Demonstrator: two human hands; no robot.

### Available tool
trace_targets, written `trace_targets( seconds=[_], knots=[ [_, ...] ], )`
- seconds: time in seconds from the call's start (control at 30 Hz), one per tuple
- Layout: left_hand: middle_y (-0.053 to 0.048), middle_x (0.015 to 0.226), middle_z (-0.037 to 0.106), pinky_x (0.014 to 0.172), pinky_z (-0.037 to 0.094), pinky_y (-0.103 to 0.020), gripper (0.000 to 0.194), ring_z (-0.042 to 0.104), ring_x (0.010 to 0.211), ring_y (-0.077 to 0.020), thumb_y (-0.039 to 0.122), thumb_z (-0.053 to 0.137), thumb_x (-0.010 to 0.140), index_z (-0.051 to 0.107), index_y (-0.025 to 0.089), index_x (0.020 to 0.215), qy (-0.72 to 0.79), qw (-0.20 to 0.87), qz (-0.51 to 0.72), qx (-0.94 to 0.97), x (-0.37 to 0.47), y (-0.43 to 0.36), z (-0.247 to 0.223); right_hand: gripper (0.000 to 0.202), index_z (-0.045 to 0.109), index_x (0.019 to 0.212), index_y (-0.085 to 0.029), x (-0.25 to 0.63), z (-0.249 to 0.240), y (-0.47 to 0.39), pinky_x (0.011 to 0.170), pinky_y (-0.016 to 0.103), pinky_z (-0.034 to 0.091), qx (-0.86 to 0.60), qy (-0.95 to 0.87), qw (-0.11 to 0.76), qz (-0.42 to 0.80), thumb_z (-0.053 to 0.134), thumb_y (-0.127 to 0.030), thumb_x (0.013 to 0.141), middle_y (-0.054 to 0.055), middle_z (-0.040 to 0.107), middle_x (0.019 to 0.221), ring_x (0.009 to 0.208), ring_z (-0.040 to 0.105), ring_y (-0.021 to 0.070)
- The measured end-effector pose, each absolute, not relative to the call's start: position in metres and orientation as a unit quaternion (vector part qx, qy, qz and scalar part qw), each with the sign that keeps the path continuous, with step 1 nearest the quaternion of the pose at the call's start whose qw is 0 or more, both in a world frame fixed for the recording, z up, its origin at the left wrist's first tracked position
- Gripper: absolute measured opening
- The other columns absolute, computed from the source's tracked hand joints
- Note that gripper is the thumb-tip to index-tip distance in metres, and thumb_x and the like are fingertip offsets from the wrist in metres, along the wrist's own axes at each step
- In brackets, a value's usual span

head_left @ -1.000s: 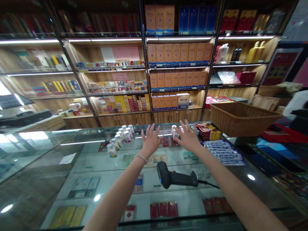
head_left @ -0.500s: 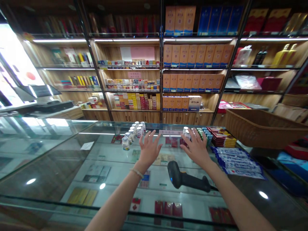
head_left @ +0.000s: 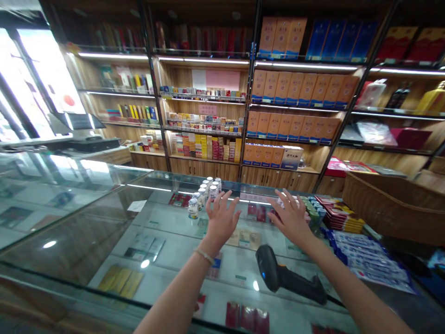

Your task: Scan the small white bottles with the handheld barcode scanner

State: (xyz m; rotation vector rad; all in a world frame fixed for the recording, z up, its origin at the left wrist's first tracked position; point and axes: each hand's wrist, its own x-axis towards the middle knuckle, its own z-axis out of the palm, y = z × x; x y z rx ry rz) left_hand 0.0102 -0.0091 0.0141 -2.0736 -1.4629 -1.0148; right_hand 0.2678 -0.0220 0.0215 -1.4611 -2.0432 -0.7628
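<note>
Both hands are held out over a glass counter [head_left: 167,241], fingers spread and nothing in them. My left hand [head_left: 221,220], with a beaded bracelet at the wrist, is just right of a group of small white bottles [head_left: 193,208]. My right hand [head_left: 291,218] partly covers more small items near green and blue cans [head_left: 310,208]. A black barcode scanner [head_left: 288,277] lies on the glass below and between the hands, its cable running right under my right forearm.
On the right are red and yellow packs [head_left: 339,214], blue-and-white packets [head_left: 375,260] and a brown basket [head_left: 392,204]. A paper slip [head_left: 136,206] lies at left. Shelves with orange boxes [head_left: 295,88] stand behind; a monitor [head_left: 78,121] is at far left.
The view has turned, so the counter and shelves appear shifted to the right and slightly tilted. Both hands stay spread and raised; my right hand now covers more of the bottles near it.
</note>
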Motion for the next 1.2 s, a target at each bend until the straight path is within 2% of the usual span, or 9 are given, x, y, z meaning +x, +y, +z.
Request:
trace_targets(
  seconds=[0.2, 0.37, 0.63, 0.9, 1.2],
  knots=[
    [-0.009, 0.154, 0.050, 0.123, 0.013, -0.054, 0.036, 0.039, 0.144, -0.0307, 0.039, 0.059, 0.093, 0.066, 0.029, 0.126, -0.587, 0.194, -0.406, -0.673, -0.019, 0.003, 0.017, 0.046, 0.055, 0.145, -0.032, 0.214, 0.037, 0.023, 0.120, 0.053, 0.012, -0.504, -0.793, 0.232, -0.250, 0.042, -0.046, 0.103, 0.009, 0.046, 0.157, 0.147, 0.033, 0.0291],
    [-0.009, 0.152, 0.052, 0.121, 0.016, -0.055, 0.041, 0.042, 0.141, -0.0311, 0.035, 0.059, 0.092, 0.062, 0.028, 0.132, -0.630, 0.194, -0.421, -0.622, -0.033, 0.009, 0.015, 0.048, 0.053, 0.146, -0.030, 0.173, 0.035, 0.052, 0.119, 0.051, 0.012, -0.479, -0.816, 0.231, -0.228, 0.042, -0.048, 0.103, 0.009, 0.045, 0.158, 0.147, 0.032, 0.0276],
    [-0.012, 0.156, 0.048, 0.121, 0.017, -0.059, 0.052, 0.040, 0.143, -0.0336, 0.035, 0.060, 0.091, 0.055, 0.026, 0.142, -0.673, 0.201, -0.417, -0.577, -0.036, 0.008, 0.008, 0.050, 0.051, 0.147, -0.029, 0.126, 0.037, 0.091, 0.120, 0.057, 0.013, -0.442, -0.849, 0.193, -0.214, 0.048, -0.044, 0.100, 0.011, 0.041, 0.161, 0.150, 0.028, 0.0301],
    [-0.016, 0.161, 0.040, 0.122, 0.014, -0.066, 0.061, 0.031, 0.149, -0.0370, 0.030, 0.064, 0.087, 0.051, 0.023, 0.146, -0.689, 0.186, -0.394, -0.580, -0.035, 0.009, 0.004, 0.058, 0.041, 0.155, -0.030, 0.093, 0.040, 0.119, 0.120, 0.064, 0.011, -0.456, -0.867, 0.104, -0.175, 0.046, -0.048, 0.100, 0.010, 0.027, 0.168, 0.155, 0.016, 0.0325],
    [-0.018, 0.160, 0.040, 0.121, 0.016, -0.068, 0.059, 0.030, 0.150, -0.0376, 0.029, 0.063, 0.087, 0.053, 0.019, 0.144, -0.691, 0.203, -0.381, -0.579, -0.036, 0.014, -0.002, 0.051, 0.050, 0.148, -0.036, 0.081, 0.035, 0.135, 0.120, 0.065, 0.011, -0.461, -0.868, 0.106, -0.151, 0.050, -0.047, 0.099, 0.008, 0.026, 0.169, 0.155, 0.015, 0.0320]
  ],
)
